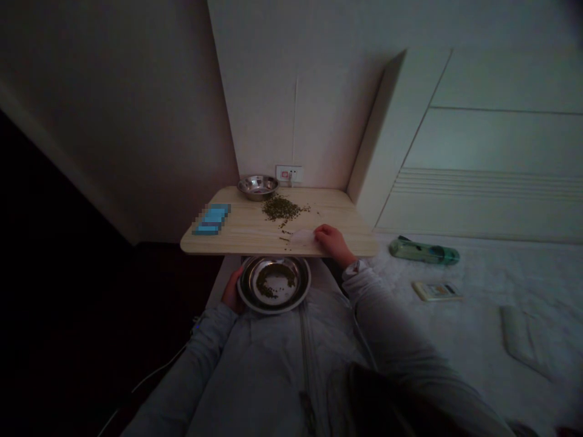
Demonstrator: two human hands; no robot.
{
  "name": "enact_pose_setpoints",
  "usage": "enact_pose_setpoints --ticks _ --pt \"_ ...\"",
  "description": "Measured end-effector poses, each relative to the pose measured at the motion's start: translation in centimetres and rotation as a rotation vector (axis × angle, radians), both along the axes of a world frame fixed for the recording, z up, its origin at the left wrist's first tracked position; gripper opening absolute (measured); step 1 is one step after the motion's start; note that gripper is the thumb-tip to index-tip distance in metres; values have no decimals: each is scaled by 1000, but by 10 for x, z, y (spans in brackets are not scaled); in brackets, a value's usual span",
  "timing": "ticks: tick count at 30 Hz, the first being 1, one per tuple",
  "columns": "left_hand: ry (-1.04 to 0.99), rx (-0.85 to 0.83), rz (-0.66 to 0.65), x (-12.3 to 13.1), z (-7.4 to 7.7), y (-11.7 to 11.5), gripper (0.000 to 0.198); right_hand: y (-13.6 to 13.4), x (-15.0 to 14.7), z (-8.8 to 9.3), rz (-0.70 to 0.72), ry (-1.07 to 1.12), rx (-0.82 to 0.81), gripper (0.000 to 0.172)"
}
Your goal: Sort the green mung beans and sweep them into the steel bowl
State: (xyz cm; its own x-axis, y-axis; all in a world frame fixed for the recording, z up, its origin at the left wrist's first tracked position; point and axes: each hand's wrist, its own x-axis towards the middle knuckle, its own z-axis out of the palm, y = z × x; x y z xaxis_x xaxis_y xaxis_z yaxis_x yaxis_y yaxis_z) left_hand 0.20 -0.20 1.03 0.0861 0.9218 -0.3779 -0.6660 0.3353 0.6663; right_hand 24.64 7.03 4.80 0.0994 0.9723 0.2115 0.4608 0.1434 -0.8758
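My left hand (pixel 233 292) is closed on the left side of a round steel bowl (pixel 279 285), held over my lap just below the table's front edge. Small green beans (pixel 266 286) lie in a ring on the bowl's bottom. On the tabletop, my right hand (pixel 334 243) pinches the right end of a thin, pale card (pixel 302 238), perhaps paper or plastic. A pile of the same green beans (pixel 282 209) spreads behind the card, with a few strays near its left edge.
The small wooden table (pixel 237 237) stands against the wall. At its back left is a second steel bowl (pixel 258 188); a blurred blue item (pixel 212 220) lies at left. A green bottle (pixel 423 250) and a phone-like object (pixel 437 291) rest on the bed (pixel 473 340).
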Motion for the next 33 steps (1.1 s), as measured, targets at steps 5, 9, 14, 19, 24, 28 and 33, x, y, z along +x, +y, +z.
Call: enact_pose_setpoints --ticks 5,9,14,19,24,28,33 --pt "6 27 18 1 1 0 29 4 1 -1 -36 45 20 14" --pt "-2 10 4 0 2 -1 30 6 -4 0 -53 61 19 16" --pt "-7 -6 9 0 3 -2 29 3 -10 3 -72 18 23 16" --pt "3 14 -18 1 1 -1 29 -14 -6 6 -63 108 16 15" --pt "25 37 -32 2 1 -1 29 -52 8 -4 -182 115 76 18" --pt "35 7 -45 3 2 -1 29 -77 15 -13 -229 63 83 20" --pt "17 -5 -50 4 2 -2 27 -75 6 -14 -144 82 66 20"
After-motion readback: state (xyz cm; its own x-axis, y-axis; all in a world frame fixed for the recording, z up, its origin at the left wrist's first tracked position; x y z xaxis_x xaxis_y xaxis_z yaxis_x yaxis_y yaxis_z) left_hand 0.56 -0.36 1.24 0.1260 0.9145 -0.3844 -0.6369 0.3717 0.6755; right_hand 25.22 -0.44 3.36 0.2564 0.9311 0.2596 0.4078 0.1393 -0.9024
